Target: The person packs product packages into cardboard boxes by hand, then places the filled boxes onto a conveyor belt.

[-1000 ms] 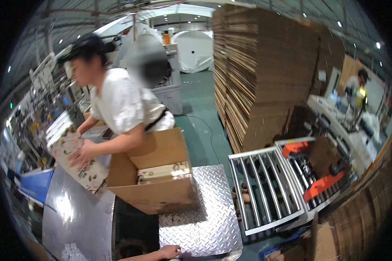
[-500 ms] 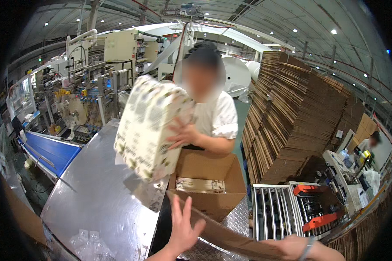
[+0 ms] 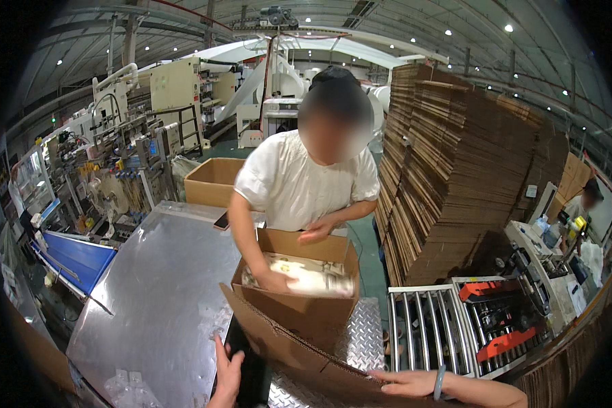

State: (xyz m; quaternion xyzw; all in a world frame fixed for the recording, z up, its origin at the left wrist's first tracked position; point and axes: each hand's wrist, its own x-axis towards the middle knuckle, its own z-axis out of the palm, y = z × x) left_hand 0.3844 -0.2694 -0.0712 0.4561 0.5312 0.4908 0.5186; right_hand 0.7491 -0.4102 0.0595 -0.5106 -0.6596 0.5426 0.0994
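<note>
A brown cardboard piece with a long raised edge stands before me, slanting from the table's edge toward my right hand. That hand, with a bracelet at the wrist, pinches the edge between thumb and outstretched fingers. My left hand is open beside the metal table's edge, thumb apart from the fingers, holding nothing. Beyond the cardboard stands an open carton. A co-worker in a white top leans over it, one hand on a pale patterned package inside, the other hand above it.
The shiny metal table lies to the left, with another open carton behind it. A tall stack of flat cardboard rises at right, above a roller conveyor. A blue conveyor belt and machinery stand at far left.
The co-worker has lowered the patterned package from above the table into the carton. My left hand has moved left and down, away from the cardboard; my right hand remains on its edge.
</note>
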